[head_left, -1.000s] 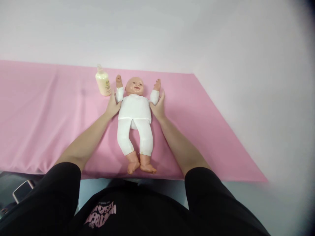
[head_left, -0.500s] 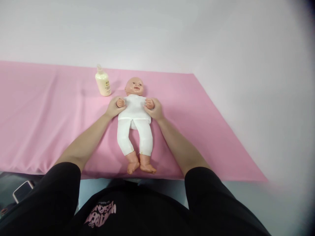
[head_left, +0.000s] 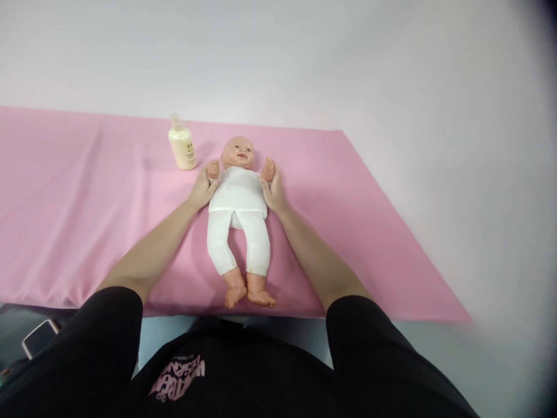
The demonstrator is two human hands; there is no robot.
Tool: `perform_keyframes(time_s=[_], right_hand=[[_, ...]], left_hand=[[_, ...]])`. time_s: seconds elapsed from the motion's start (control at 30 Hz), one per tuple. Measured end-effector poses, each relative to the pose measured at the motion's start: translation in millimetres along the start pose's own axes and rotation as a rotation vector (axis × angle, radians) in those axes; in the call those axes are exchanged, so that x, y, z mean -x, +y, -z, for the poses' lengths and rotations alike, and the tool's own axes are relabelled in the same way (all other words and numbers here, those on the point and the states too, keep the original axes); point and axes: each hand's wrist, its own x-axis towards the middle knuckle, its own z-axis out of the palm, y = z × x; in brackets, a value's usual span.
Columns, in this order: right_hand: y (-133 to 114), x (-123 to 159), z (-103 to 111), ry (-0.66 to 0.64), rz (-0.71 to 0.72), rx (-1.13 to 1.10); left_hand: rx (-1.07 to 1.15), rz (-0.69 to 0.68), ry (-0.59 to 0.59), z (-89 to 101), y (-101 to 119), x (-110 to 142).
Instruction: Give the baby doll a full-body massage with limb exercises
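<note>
A baby doll of white cloth body with flesh-coloured plastic head, hands and feet lies on its back on a table covered in smooth pink sheeting. Its head points away from the wearer; its feet lie near the front edge.

Both of the wearer's arms extend forward, one along each side of the doll, forearms bare below black sleeves and converging toward its chest. The left hand is partly closed around the doll's arm on that side, thumb toward the torso, fingers along the outer side. The right hand mirrors this on the other arm, thumb inward, fingers extended up behind the doll's hand. Finger contact beneath both arms is hidden. Both doll hands point upward, beside the upper chest.

A cream-coloured pump bottle with a dark-printed front stands beyond the left hand, near it but apart.
</note>
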Motion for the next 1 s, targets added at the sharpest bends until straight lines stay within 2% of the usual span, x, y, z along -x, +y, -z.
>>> perform_keyframes(time_s=[0.23,0.33,0.43,0.57,0.73,0.87,1.0], right_hand=[[26.8,-4.0,-6.1,0.061,-0.114,0.104],[26.0,-5.3,-2.8,0.050,-0.072,0.126],[20.2,-6.3,1.6,-0.020,-0.037,0.106],[18.7,-5.2,3.5,-0.066,-0.172,0.082],[27.8,-4.2,3.1,-0.009,-0.251,0.076],[34.9,-3.3,5.2,0.058,-0.369,0.098],[35.5,-3.0,7.1,0.068,-0.397,0.124]], left_hand=[[0.011,0.082,0.007,-2.2,-14.6,0.1],[-0.005,0.103,0.036,0.3,-17.8,1.3],[-0.015,0.156,0.033,1.4,-19.8,1.7],[-0.093,0.144,0.021,-0.9,-24.2,0.1],[-0.157,0.213,0.021,-1.6,-32.0,-1.7],[-0.162,0.253,0.025,0.1,-35.9,-1.9],[-0.164,0.265,0.032,-0.1,-36.5,-2.2]])
